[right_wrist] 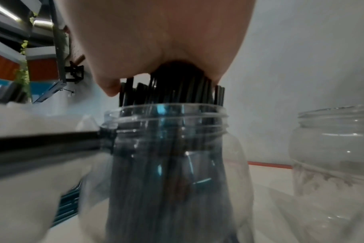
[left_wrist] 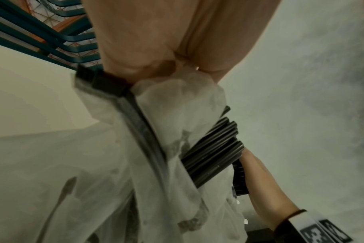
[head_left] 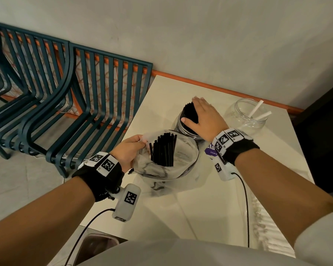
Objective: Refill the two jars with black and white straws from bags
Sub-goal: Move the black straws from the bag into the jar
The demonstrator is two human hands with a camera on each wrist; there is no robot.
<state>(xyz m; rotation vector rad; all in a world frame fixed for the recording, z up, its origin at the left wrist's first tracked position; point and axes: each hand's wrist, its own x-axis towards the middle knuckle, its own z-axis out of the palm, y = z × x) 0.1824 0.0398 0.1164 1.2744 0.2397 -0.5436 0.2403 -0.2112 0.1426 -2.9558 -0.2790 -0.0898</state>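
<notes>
A clear jar (head_left: 188,131) packed with black straws (head_left: 190,112) stands mid-table. My right hand (head_left: 204,116) lies flat on the straw tops, thumb at their left side; the right wrist view shows the palm (right_wrist: 156,41) pressing on the straws (right_wrist: 177,92) above the jar (right_wrist: 172,148). My left hand (head_left: 131,150) pinches the rim of a translucent bag (head_left: 181,171) that holds several more black straws (head_left: 163,150). The left wrist view shows the pinch (left_wrist: 156,41) on the bag (left_wrist: 177,106). A second clear jar (head_left: 246,116) at the back right holds two white straws (head_left: 256,110).
The white table (head_left: 200,208) meets the wall along an orange strip. Teal slatted chairs (head_left: 65,93) stand to its left. A purple label (head_left: 210,150) shows under my right wrist. A pale ribbed packet (head_left: 267,227) lies at the table's right front edge, and a bin (head_left: 96,244) sits below left.
</notes>
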